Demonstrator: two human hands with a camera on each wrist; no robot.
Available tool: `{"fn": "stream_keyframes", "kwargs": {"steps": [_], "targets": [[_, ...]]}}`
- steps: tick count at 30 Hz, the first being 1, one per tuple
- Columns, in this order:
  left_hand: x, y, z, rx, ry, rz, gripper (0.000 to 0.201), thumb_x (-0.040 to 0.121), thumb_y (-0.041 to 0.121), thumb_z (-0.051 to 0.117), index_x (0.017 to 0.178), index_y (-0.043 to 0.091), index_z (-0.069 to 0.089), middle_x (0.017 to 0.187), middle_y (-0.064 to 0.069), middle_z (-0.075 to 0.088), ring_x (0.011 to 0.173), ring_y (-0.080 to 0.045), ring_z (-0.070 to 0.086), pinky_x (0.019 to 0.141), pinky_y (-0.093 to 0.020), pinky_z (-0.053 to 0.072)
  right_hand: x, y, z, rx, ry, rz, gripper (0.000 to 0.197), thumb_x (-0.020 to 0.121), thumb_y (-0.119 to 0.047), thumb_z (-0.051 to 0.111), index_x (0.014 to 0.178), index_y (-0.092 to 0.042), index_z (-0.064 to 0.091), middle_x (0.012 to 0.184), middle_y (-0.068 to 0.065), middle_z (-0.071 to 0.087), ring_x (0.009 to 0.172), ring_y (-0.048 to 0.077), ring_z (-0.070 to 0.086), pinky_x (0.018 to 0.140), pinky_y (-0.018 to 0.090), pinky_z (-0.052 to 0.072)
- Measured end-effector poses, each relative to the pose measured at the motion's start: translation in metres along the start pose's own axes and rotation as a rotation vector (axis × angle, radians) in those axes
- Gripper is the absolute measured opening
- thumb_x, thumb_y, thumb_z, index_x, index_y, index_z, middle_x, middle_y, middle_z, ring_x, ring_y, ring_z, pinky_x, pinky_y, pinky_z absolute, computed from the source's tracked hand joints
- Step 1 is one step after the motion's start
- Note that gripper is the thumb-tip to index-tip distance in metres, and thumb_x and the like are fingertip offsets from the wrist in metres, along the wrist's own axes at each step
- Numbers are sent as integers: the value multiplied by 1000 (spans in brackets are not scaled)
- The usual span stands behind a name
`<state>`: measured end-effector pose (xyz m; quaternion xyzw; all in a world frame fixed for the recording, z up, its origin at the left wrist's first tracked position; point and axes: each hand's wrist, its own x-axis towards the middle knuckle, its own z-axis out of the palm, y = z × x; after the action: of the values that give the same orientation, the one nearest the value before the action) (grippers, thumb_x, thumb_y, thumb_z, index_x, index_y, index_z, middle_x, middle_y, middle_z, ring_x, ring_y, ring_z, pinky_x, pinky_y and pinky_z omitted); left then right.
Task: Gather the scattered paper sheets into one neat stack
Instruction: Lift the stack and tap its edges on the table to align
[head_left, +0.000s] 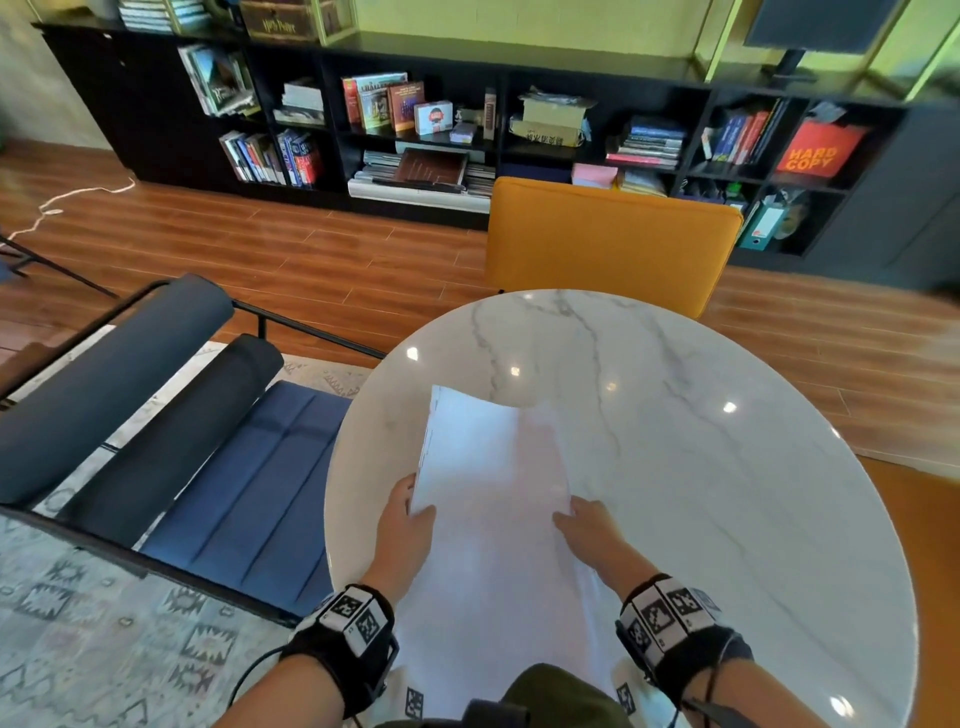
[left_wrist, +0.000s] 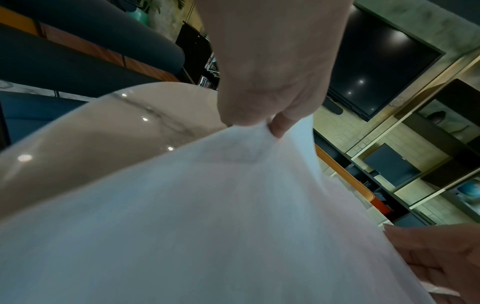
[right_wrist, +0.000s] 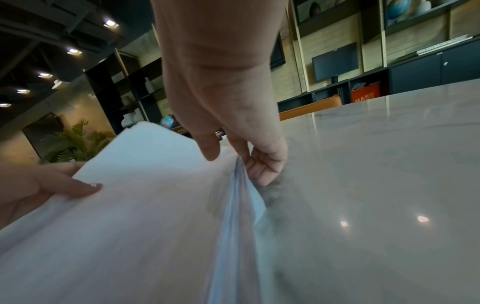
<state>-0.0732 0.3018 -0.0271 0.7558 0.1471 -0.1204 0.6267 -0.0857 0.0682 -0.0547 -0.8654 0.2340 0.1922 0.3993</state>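
A stack of white paper sheets is held between both hands over the round marble table, its far end raised. My left hand grips the stack's left edge, thumb on top and fingers beneath. In the left wrist view the left hand pinches the paper sheets. My right hand holds the right edge. In the right wrist view the right hand has its thumb on top of the paper sheets and fingers curled under the layered edge.
A yellow chair stands at the table's far side. A blue lounge chair sits to the left on a patterned rug. A dark bookshelf lines the back wall. Bare marble lies to the right of the stack.
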Motion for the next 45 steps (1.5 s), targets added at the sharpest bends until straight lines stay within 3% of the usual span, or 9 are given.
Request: {"fn": "stream_keyframes", "kwargs": {"steps": [5,9,14,21,25,32,37,41,45], "targets": [[-10,35,16,-109,-40,146,36,87,-1,52,117,17,58,106,1,71,87,-4,70,71,-19,57,-11,17,-36,362,-12,-72,31,87,-37,61,104,-12,56,99,3,58,91,18,59,73,23,46],[-14,80,39,-125,-78,286,35,87,7,59,117,26,58,112,6,70,104,-12,67,89,-32,55,-25,11,-92,715,47,-201,54,81,-20,72,129,-15,48,113,6,69,99,20,69,78,28,58],[-31,136,76,-147,-14,554,32,91,7,54,118,24,49,118,2,61,108,-12,60,87,-12,49,-49,-20,-158,722,301,-389,22,81,-12,69,102,-18,65,105,8,72,94,22,69,81,37,57],[-51,180,118,-226,127,770,26,93,8,52,115,22,49,109,20,58,99,15,57,82,-1,42,-83,-36,-205,781,532,-636,22,83,-15,68,98,-30,63,100,2,72,93,19,69,80,34,55],[-48,158,138,-150,123,663,28,93,14,54,120,15,48,115,3,60,109,-9,59,84,-4,43,-70,-7,-198,877,386,-547,44,82,-7,69,124,-12,53,111,6,71,98,17,70,79,26,57],[-57,129,158,-75,73,468,19,98,20,43,117,23,45,113,-4,61,106,-24,60,90,-35,47,-51,13,-177,644,308,-349,25,90,-13,55,115,-15,58,108,11,70,100,28,66,89,45,53],[-58,138,153,-131,169,522,35,92,27,55,124,20,44,111,8,61,95,-9,60,84,-27,49,-55,19,-190,756,313,-457,37,80,-23,71,115,-23,59,107,1,72,98,18,69,82,39,56],[-60,140,158,-117,182,520,20,95,23,49,113,16,47,109,0,60,107,-18,58,79,-23,44,-59,10,-188,799,331,-454,19,87,-16,62,103,-27,63,98,1,72,94,25,69,78,40,58],[-67,156,154,-221,255,573,14,94,22,51,107,18,47,97,9,58,101,-19,59,79,-24,47,-71,2,-203,838,328,-570,19,85,-17,67,101,-25,64,100,6,72,90,21,70,76,37,58]]}}
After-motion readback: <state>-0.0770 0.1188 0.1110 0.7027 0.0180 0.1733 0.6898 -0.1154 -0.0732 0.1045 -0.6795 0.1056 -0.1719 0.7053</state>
